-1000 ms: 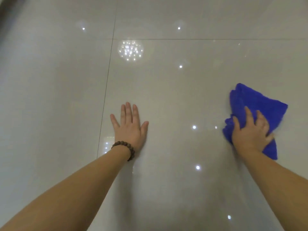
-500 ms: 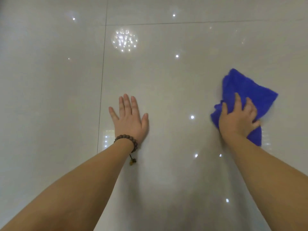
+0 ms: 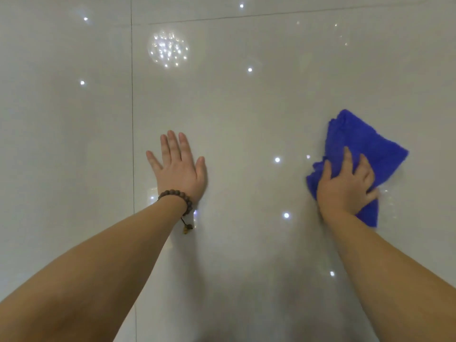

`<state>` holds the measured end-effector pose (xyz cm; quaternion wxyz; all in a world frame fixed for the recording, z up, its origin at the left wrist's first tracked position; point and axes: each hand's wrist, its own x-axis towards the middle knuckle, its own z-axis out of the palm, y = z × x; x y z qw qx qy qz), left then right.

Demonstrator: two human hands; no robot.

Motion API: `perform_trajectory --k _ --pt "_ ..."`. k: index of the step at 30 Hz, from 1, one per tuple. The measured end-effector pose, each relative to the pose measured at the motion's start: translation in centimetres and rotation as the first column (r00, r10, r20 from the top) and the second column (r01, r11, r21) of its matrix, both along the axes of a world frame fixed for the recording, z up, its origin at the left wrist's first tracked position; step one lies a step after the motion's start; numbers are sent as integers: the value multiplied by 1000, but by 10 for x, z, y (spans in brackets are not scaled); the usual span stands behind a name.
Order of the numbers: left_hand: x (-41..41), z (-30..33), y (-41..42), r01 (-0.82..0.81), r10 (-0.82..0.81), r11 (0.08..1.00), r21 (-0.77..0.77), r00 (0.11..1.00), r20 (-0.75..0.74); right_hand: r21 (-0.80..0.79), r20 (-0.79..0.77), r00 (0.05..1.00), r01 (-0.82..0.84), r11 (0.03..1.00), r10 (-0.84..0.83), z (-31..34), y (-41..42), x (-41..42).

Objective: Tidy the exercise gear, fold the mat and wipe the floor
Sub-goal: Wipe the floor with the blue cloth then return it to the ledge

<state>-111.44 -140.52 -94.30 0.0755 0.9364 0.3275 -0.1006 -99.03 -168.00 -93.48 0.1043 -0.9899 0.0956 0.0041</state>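
A crumpled blue cloth (image 3: 362,141) lies on the glossy pale tiled floor (image 3: 246,114) at the right. My right hand (image 3: 345,186) presses down on the cloth's near half, fingers curled into the fabric. My left hand (image 3: 179,166) rests flat on the bare floor at centre left, palm down and fingers spread, holding nothing. A brown bead bracelet (image 3: 177,197) circles that wrist. No mat or exercise gear is in view.
Dark grout lines (image 3: 132,119) run down the left side and across the top of the floor. Ceiling lights reflect as bright spots on the tiles, with a cluster reflection (image 3: 167,49) at upper left.
My right hand with the blue cloth has slid left across the floor, closer to my left hand. My left hand has stayed planted flat.
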Motion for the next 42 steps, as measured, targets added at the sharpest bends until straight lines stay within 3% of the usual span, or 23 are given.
perform_trajectory --k 2,4,7,9,10,11,13,14,16,18,19,21,24,26,28,30,32,33,35,37,39,40,42 --pt "0 0 0 3 -3 1000 -7 1000 -6 -11 33 999 -25 1000 26 0 28 -43" --pt "0 0 1 9 -9 1000 -9 1000 -10 -78 73 921 -378 922 383 -6 48 -88" --pt "0 4 3 18 -19 1000 -23 999 -33 -105 4 500 -861 498 866 -5 22 -86" --pt "0 10 1 30 -32 999 -36 999 -42 -132 -10 336 -934 332 942 -4 -18 -37" --pt "1 14 -3 63 -64 998 -27 997 -32 -148 -1 405 -904 401 914 -5 -42 -13" --pt "4 16 -8 121 -121 993 -1 993 -16 -144 11 564 -817 559 826 -7 -68 8" --pt "22 20 -26 260 -260 965 38 966 -1 -106 27 868 -490 865 495 -1 -122 43" --pt "37 23 -37 322 -322 946 39 947 -5 -85 9 955 -295 952 296 3 -143 57" --pt "72 26 -62 444 -445 895 42 896 7 -42 -63 992 108 993 -111 10 -160 79" --pt "102 26 -101 488 -488 873 23 872 40 -1 -93 941 326 945 -325 10 -138 90" --pt "110 26 -129 453 -453 891 7 890 50 20 -77 953 295 955 -292 8 -121 89" --pt "108 16 -200 284 -283 957 -57 958 38 11 36 995 -90 996 89 -3 -88 77" --pt "98 6 -283 6 -2 988 -154 1000 31 -93 57 738 -667 740 672 -7 -78 74" --pt "99 0 -297 -96 104 985 -146 993 48 -87 17 543 -835 543 839 -5 -105 105" --pt "100 -3 -297 -100 104 988 -118 994 30 -113 25 499 -860 498 866 -10 -155 144" --pt "99 -3 -297 -96 98 992 -85 995 15 -111 13 748 -658 744 664 -9 -219 182" --pt "99 -3 -299 -110 112 991 -77 994 21 -70 -52 989 -144 987 140 5 -271 217" --pt "100 -3 -299 -115 117 990 -79 993 18 -38 -111 985 129 991 -132 13 -279 231" --pt "101 -3 -299 -118 119 991 -69 993 4 -29 -171 914 369 929 -368 20 -252 244" --pt "102 -1 -299 -127 126 989 -71 992 -18 -14 -139 967 215 977 -214 14 -193 232" --pt "103 -2 -300 -119 116 991 -66 992 -39 -9 -38 979 -199 980 199 6 -126 200" --pt "103 -2 -300 -121 119 991 -58 992 -36 -33 -25 896 -443 896 443 6 -92 177" --pt "104 0 -300 -138 136 989 -54 990 -28 8 -160 550 -830 558 820 13 -49 135"
